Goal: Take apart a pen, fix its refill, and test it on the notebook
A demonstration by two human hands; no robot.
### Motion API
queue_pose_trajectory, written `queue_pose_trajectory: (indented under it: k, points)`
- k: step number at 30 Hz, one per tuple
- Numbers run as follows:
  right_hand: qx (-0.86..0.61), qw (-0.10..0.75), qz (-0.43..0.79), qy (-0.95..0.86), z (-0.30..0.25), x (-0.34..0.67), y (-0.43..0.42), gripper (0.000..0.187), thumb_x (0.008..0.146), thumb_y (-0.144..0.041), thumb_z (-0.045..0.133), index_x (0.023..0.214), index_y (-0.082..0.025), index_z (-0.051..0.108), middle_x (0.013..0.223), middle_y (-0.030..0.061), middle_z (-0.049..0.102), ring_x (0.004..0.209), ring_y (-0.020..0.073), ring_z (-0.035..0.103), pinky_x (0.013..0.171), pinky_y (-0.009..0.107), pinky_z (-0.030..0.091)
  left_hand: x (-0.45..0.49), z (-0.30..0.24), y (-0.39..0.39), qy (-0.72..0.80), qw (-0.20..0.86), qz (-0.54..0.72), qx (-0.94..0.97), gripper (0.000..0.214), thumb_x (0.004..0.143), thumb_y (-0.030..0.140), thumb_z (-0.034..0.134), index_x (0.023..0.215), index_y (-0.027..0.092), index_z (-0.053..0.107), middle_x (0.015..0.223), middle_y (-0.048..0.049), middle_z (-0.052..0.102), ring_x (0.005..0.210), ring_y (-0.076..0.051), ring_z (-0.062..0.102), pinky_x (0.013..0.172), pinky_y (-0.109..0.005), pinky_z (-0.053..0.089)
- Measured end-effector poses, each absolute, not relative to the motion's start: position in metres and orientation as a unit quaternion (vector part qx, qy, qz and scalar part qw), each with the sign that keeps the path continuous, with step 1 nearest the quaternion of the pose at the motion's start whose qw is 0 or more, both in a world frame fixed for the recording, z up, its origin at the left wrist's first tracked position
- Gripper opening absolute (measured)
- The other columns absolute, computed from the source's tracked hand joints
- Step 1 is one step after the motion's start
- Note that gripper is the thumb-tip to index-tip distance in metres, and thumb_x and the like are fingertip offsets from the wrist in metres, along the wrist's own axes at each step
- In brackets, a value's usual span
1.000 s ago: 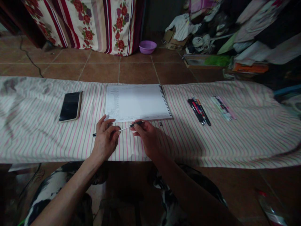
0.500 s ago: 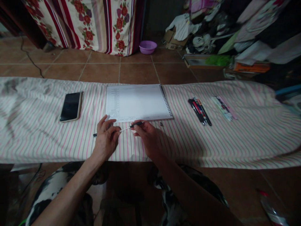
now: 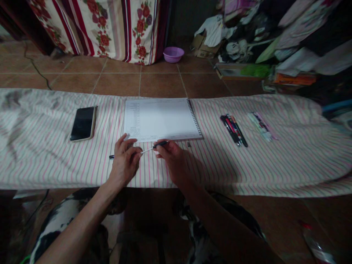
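My left hand (image 3: 124,162) and my right hand (image 3: 173,161) rest on a striped cloth (image 3: 55,157), close together, just below an open spiral notebook (image 3: 159,119). Between them they hold a thin pen (image 3: 148,149). The left fingers pinch its pale shaft; a dark end sticks out past that hand on the left. The right fingers pinch the dark part at the other end. A tiny dark piece (image 3: 188,144) lies on the cloth beside my right hand.
A black phone (image 3: 82,123) lies left of the notebook. Several pens (image 3: 233,130) and a pale packet (image 3: 260,125) lie to the right. Beyond the cloth are a tiled floor, a purple bowl (image 3: 173,54), a floral curtain and piled clothes.
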State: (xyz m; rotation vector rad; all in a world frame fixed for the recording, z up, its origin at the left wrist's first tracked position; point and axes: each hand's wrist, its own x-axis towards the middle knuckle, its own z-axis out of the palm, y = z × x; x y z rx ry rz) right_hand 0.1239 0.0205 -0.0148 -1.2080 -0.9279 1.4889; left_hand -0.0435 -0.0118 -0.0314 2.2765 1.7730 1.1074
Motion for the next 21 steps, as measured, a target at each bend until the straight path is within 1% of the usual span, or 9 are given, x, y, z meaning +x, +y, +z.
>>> queue_pose_trajectory:
  k: [5,10,14,17,21]
  points:
    - [-0.503,0.482,0.609,-0.379,-0.015,0.124,0.021,0.018,0.068,-0.031,0.067,0.081,-0.019,0.064,0.078,-0.0003,0.068,0.073,0.0136,0.066,0.058,0.023,0.052,-0.044,-0.033,-0.011,0.572,0.020,0.360,0.737,0.007,0.085,0.017,0.058,0.086,0.018,0.065,0.111,-0.0102,0.059,0.130,-0.031,0.037,0.106,-0.057,0.037]
    - [-0.507,0.489,0.607,-0.368,-0.016,0.124,0.021,0.018,0.067,-0.031,0.068,0.080,-0.019,0.064,0.079,0.0000,0.068,0.071,0.0129,0.064,0.064,0.026,0.055,-0.043,-0.031,-0.013,0.573,0.017,0.358,0.737,0.009,0.085,0.019,0.059,0.091,0.020,0.065,0.113,-0.0090,0.058,0.131,-0.031,0.036,0.105,-0.057,0.038]
    - [-0.506,0.489,0.604,-0.374,-0.016,0.123,0.020,0.018,0.068,-0.031,0.068,0.080,-0.019,0.064,0.079,0.0000,0.067,0.072,0.0125,0.063,0.064,0.026,0.054,-0.047,-0.026,-0.017,0.576,0.016,0.358,0.735,0.012,0.084,0.024,0.061,0.094,0.021,0.065,0.114,-0.0090,0.057,0.131,-0.031,0.035,0.106,-0.057,0.037]
    - [-0.509,0.484,0.601,-0.381,-0.017,0.123,0.020,0.018,0.068,-0.032,0.067,0.080,-0.018,0.064,0.079,0.0001,0.067,0.072,0.0130,0.063,0.064,0.026,0.054,-0.055,-0.021,-0.020,0.595,0.004,0.352,0.723,0.012,0.083,0.026,0.062,0.092,0.021,0.067,0.116,-0.0093,0.056,0.132,-0.032,0.034,0.106,-0.056,0.036]
    - [-0.513,0.485,0.601,-0.374,-0.017,0.123,0.021,0.019,0.067,-0.032,0.068,0.080,-0.019,0.064,0.077,0.0003,0.067,0.073,0.0143,0.065,0.062,0.026,0.053,-0.068,-0.019,-0.025,0.629,-0.011,0.345,0.697,0.008,0.082,0.025,0.061,0.086,0.021,0.067,0.113,-0.0100,0.056,0.131,-0.033,0.035,0.104,-0.056,0.039]
